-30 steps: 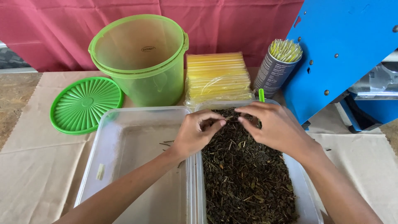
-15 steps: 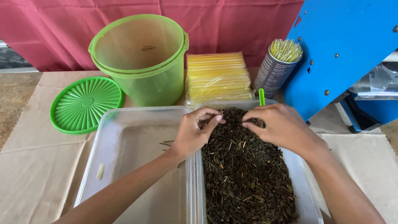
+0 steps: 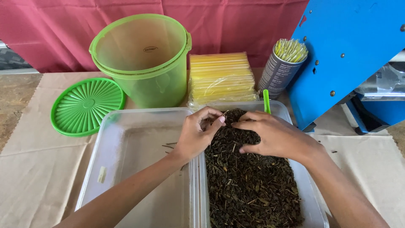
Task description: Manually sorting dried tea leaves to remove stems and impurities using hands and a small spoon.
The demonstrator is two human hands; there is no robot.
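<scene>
Left hand (image 3: 197, 136): hovers over the far-left edge of the dried-leaf heap; thumb and forefinger pinched narrow on a thin pale stem (image 3: 224, 112); the stem pokes up and rightward out of the pinch.
Right hand (image 3: 272, 136): rests palm-down on the far part of the heap; fingers (image 3: 244, 125) curled loosely and pointing left, toward the left hand; whether they hold anything cannot be told.
Dried leaves (image 3: 249, 185): dark, mixed with pale stems; fill the right clear tub (image 3: 314, 207) from near to far.
Left clear tub (image 3: 126, 147): just beside the right tub on the desk (image 3: 33, 169); holds only a few stems (image 3: 168, 145); these lie just left of the left hand.
Key relation: the pinched stem sits between the two hands; the left hand is nearer to the left tub.
</scene>
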